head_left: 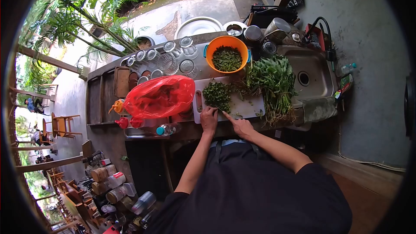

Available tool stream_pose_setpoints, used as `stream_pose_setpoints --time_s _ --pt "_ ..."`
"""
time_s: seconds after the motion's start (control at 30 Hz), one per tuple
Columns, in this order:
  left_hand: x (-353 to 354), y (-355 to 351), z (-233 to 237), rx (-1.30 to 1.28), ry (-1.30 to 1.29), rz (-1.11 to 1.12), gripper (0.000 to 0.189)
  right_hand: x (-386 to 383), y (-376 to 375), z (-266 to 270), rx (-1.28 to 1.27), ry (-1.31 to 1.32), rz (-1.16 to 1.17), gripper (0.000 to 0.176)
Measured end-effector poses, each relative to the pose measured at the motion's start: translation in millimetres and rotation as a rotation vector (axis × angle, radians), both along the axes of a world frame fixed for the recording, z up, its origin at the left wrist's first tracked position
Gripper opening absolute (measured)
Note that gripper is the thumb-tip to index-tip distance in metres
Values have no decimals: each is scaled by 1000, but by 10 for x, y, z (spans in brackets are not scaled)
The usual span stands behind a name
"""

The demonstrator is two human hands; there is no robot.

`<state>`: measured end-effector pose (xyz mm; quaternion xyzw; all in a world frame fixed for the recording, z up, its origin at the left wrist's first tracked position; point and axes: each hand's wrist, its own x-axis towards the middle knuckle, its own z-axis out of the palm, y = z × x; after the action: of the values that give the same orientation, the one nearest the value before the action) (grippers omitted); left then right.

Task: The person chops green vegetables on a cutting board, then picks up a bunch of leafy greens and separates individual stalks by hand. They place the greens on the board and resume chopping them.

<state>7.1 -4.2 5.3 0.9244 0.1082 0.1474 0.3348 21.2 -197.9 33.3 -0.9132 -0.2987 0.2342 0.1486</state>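
Observation:
My left hand [210, 119] is closed, fingers curled at the near edge of a pile of chopped leafy greens [217, 95]. What its fingertips grip, if anything, is hidden. My right hand [242, 128] is closed around what looks like a knife, its index finger stretched forward; a thin bit of blade [221, 110] shows by the pile, and the handle is covered. Both hands are over the near edge of a white cutting board [255, 109]. A large bunch of uncut leafy greens with roots [273, 82] lies across the board's right end.
Behind the board stands an orange colander [209, 54] holding chopped greens. A red plastic bag [160, 97], several glass jars [188, 67] and a teal-capped bottle [167, 129] are at left. A steel sink [316, 69] with a draped cloth [318, 110] is at right.

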Motion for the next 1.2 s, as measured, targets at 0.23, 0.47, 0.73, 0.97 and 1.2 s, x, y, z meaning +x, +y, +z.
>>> stream_pose_setpoints --time_s 0.23,0.47,0.73,0.97,1.2 --pt "-30 1 18 -14 12 22 10 -18 -180 103 -16 -14 51 84" --pt "-47 -19 135 131 26 -44 11 3 -228 296 -50 19 40 82" --pt "-20 15 -11 73 56 0 9 1 -84 388 -17 47 32 74" --pt "-11 22 -28 111 126 52 9 86 75 565 -84 88 23 73" --pt "3 37 46 181 140 59 7 141 124 534 -126 84 50 74"
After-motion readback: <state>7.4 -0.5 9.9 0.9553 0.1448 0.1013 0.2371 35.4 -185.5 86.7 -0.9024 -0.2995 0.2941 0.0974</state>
